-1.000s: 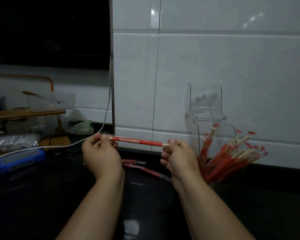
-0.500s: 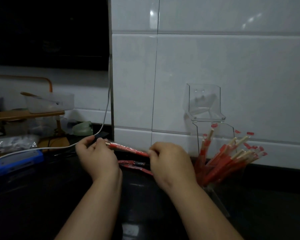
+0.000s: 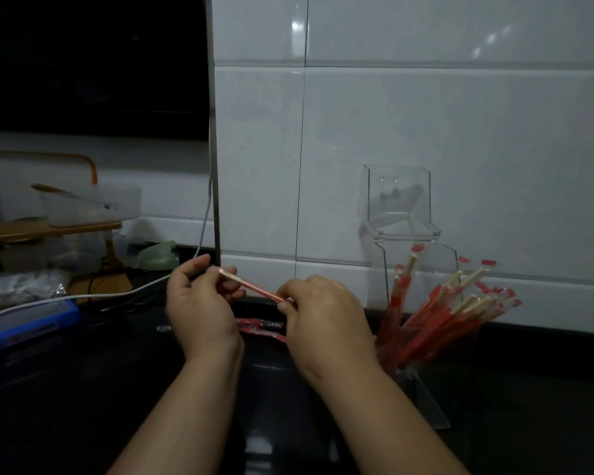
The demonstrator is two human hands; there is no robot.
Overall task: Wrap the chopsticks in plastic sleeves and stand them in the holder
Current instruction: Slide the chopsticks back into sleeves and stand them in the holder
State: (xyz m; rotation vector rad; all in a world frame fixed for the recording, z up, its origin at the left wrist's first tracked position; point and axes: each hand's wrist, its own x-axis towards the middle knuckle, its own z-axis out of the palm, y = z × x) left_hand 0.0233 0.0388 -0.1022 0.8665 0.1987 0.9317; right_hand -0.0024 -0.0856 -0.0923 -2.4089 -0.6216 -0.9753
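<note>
My left hand (image 3: 199,303) pinches the pale upper end of a pair of chopsticks in a red plastic sleeve (image 3: 254,287), held above the black counter. My right hand (image 3: 323,310) pinches the lower, right end of the same sleeve. The piece slopes down from left to right between my hands. A clear holder (image 3: 422,368) at the right carries several red-sleeved chopsticks (image 3: 436,320) fanned out to the right. More red sleeves (image 3: 261,326) lie flat on the counter behind my hands.
A clear plastic lid (image 3: 400,204) leans against the white tiled wall above the holder. At the left are a blue device (image 3: 24,318), a white cable (image 3: 117,292), plastic bags and a wooden rack with a lidded container (image 3: 90,205).
My right hand has slid left along the sleeve, so the hands are much closer. The chopsticks have tilted from level to sloping down to the right.
</note>
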